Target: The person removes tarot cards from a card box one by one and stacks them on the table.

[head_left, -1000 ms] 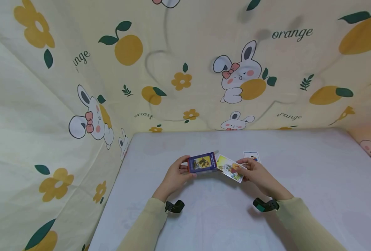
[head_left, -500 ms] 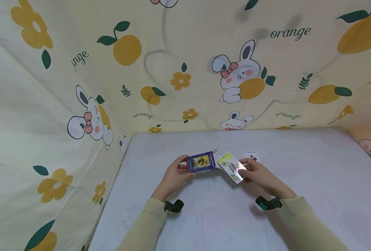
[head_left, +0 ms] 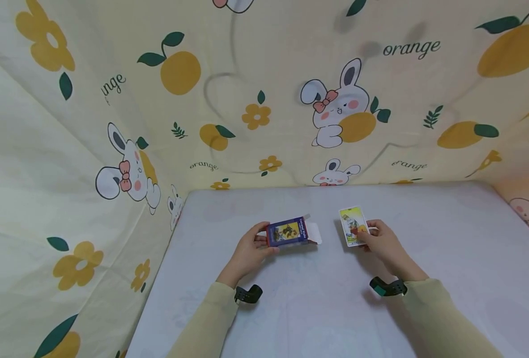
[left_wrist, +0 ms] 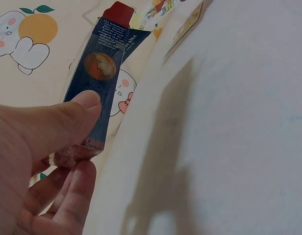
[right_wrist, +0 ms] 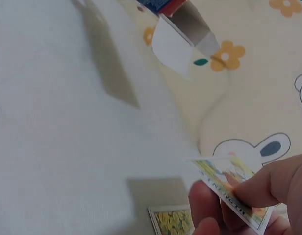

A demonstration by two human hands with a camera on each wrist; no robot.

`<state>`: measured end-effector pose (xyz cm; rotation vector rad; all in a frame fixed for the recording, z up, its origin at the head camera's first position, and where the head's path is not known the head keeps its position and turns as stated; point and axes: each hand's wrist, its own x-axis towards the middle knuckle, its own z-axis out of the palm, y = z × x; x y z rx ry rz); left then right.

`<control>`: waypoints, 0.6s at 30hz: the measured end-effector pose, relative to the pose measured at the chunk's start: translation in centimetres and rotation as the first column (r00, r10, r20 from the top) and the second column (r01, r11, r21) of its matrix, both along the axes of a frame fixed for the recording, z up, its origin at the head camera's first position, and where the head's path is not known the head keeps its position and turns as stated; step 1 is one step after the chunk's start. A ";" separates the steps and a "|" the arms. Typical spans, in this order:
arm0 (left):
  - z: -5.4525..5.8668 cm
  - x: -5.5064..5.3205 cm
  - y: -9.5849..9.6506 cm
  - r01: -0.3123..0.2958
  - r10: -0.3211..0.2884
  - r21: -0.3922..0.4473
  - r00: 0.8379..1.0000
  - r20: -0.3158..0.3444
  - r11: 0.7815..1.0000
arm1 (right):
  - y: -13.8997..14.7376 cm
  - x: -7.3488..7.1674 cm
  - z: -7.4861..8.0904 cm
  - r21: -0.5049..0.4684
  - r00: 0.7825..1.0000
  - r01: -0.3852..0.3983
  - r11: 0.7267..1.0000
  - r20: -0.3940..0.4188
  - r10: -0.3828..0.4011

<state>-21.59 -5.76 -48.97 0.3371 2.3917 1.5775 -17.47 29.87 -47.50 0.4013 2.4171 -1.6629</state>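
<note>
My left hand (head_left: pixel 250 254) grips a dark blue card box (head_left: pixel 287 232) by its closed end, above the table. The box lies sideways with its flap (head_left: pixel 313 233) hanging out to the right. In the right wrist view the open end of the box (right_wrist: pixel 190 24) looks hollow, with a white flap. My right hand (head_left: pixel 386 248) pinches an illustrated card (head_left: pixel 350 223) between thumb and fingers, apart from the box. Lettering runs along one edge of this card (right_wrist: pixel 224 193) in the right wrist view. Below it another card (right_wrist: pixel 171 220) lies on the table; the held card covers it in the head view.
A white-covered table (head_left: pixel 291 308) spreads under both hands. Behind it and at the left hangs a cream cloth (head_left: pixel 273 59) printed with rabbits and oranges. Each wrist wears a black strapped device, the left one (head_left: pixel 248 294) close above the table.
The right hand has drawn the card out of the box mouth and carried it right and away, turning it more upright over the table card. The left hand and box have stayed nearly still.
</note>
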 end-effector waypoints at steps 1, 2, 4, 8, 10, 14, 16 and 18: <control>0.0 0.0 0.0 0.000 0.000 0.000 1.000 0.000 1.000 | 0.1 0.0 0.0 0.011 1.000 0.009 1.000 0.001 -0.009; 0.0 0.0 0.0 0.000 0.000 -0.001 1.000 0.000 1.000 | 0.2 0.0 0.0 0.022 1.000 0.017 1.000 0.005 -0.017; 0.1 0.1 -0.1 0.000 0.000 -0.006 1.000 -0.002 1.000 | 0.4 -0.1 0.0 0.045 0.999 0.032 0.998 0.011 -0.032; 0.1 0.1 -0.2 0.001 -0.001 -0.010 1.000 -0.005 1.000 | 0.7 -0.2 -0.1 0.083 0.998 0.048 0.995 0.024 -0.050; 0.2 0.1 -0.2 0.000 0.000 -0.011 1.000 -0.005 1.000 | 0.8 -0.3 -0.3 0.096 0.998 0.049 0.994 0.027 -0.052; 0.2 0.1 -0.3 -0.005 0.005 -0.016 1.000 -0.007 1.000 | 0.9 -0.4 -0.6 0.125 0.998 0.052 0.991 0.021 -0.056; 0.3 0.1 -0.3 -0.008 0.008 -0.016 1.000 -0.008 1.000 | 0.9 -0.4 -0.7 0.140 0.998 0.059 0.988 0.000 -0.060; 0.3 0.1 -0.4 -0.008 0.008 -0.013 1.000 -0.009 1.000 | 0.9 -0.4 -0.9 0.160 0.998 0.068 0.985 -0.023 -0.065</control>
